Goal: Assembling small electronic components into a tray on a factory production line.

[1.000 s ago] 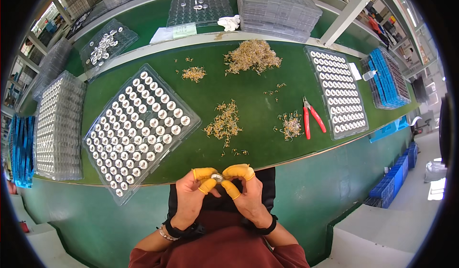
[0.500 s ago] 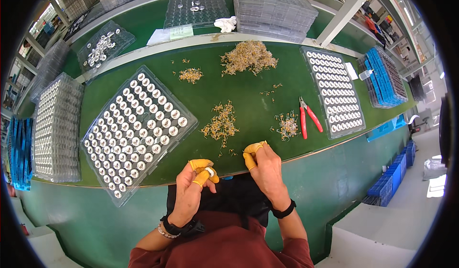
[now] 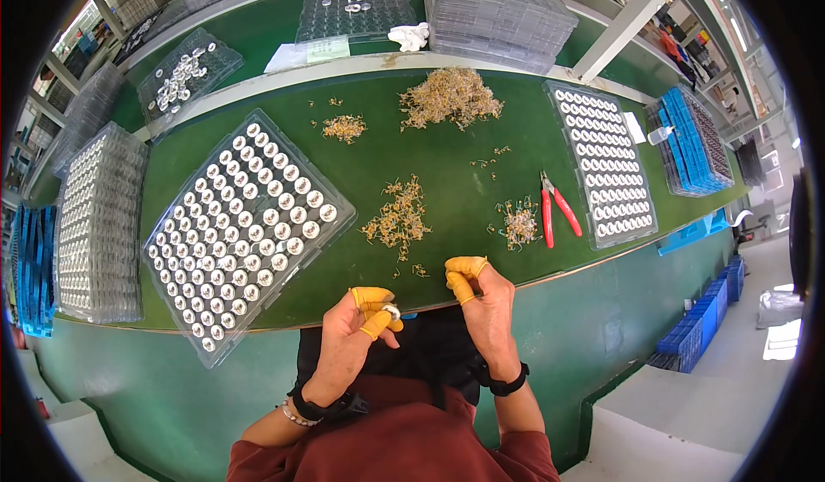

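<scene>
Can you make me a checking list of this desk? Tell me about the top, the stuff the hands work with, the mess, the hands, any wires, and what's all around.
Surface: green bench, mostly covered.
Job's things: small round part pinched in left hand; clear tray of round parts beside it.
Clutter: piles of tan wire bits; red-handled pliers.
Hands: left hand shut on the part; right hand empty at the bench edge; yellow finger covers on both.
Cables: nothing seen.
Surroundings: stacked clear trays; blue crates.
</scene>
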Tool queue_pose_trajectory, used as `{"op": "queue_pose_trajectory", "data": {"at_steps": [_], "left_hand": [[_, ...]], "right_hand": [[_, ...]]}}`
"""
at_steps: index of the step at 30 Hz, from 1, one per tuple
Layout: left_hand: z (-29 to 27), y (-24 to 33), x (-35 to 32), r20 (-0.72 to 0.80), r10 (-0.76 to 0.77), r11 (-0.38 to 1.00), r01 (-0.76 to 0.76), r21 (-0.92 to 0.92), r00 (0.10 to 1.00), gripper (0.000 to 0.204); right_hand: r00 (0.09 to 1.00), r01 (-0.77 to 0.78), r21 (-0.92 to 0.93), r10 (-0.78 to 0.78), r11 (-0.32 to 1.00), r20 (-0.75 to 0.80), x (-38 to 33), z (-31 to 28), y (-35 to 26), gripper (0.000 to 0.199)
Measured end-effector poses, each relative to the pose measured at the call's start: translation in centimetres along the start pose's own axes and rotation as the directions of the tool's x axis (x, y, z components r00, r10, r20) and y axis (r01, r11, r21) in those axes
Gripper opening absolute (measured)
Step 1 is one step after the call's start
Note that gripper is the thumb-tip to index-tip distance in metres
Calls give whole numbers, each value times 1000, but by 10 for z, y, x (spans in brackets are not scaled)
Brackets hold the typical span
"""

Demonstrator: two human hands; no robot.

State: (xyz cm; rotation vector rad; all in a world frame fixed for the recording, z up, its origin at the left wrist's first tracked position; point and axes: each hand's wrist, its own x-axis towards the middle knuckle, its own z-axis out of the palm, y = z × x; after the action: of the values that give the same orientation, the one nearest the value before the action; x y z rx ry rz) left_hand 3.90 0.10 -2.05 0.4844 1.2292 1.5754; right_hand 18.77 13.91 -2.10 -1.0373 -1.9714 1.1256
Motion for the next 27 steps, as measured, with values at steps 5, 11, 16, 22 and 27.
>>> {"op": "queue_pose_trajectory", "data": {"at_steps": [5,11,16,22,27], "left_hand": [[1,2,-1,41,-28,999,29,-37,999,16],[5,4,-8,55,-59,996,62,-63,997,15],[4,2,-10,47,-48,995,51,-83,998,15],[4,1,-11,49,-37,998,40,-50,998,15],[5,1,-11,38,-47,997,49,-59,998,14]], "right_hand": [[979,-204,356,186,912,86,-17,8,-11,16],[987,-120,535,41,837,157,-33,21,-23,17],[973,-181,465,90,866,211,-40,21,-25,14],[993,-102,416,67,904,99,-44,29,-20,15],[998,-56,399,47,915,34,-47,32,-19,15]]}}
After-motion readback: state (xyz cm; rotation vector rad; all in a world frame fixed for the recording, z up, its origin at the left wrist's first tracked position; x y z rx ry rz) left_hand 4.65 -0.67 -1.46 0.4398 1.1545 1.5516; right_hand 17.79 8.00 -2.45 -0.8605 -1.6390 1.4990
